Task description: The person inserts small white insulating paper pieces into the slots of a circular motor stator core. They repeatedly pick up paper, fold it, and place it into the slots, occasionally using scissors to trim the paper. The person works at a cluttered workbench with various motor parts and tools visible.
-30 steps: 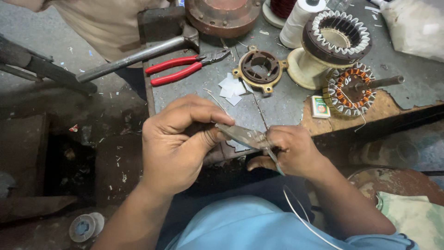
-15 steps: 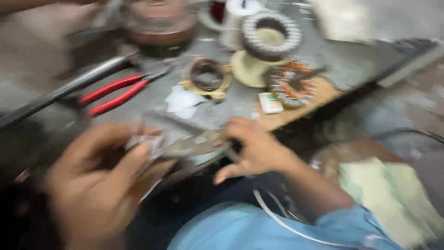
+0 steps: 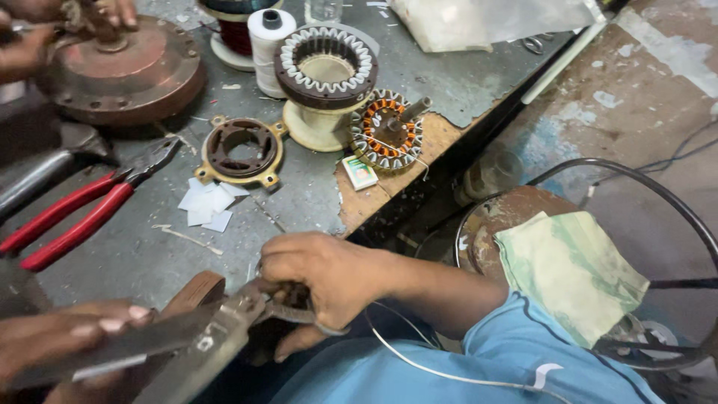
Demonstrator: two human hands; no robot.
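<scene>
My right hand (image 3: 329,280) is closed around the handles of a pair of large metal scissors (image 3: 224,337) at the near edge of the bench. The blades point down and left. My left hand (image 3: 63,337), at the bottom left corner, pinches a flat grey strip (image 3: 112,352) that lies along the blades. Just behind the scissors a small wooden block (image 3: 196,290) stands on the bench. A thin white wire (image 3: 434,370) loops across my blue shirt under the right forearm.
On the grey bench (image 3: 299,198) lie red-handled pliers (image 3: 67,221), white paper scraps (image 3: 209,203), a brass ring bracket (image 3: 241,150), two wound stators (image 3: 325,67) (image 3: 387,135) and a thread spool (image 3: 269,37). Another person's hands (image 3: 105,11) work on a brown round cover (image 3: 123,71). A green cloth (image 3: 568,269) lies on a stool at right.
The view has swung right and sharpened after a blur. Both hands have dropped toward the bottom left of the view, still together on the scissors and strip.
</scene>
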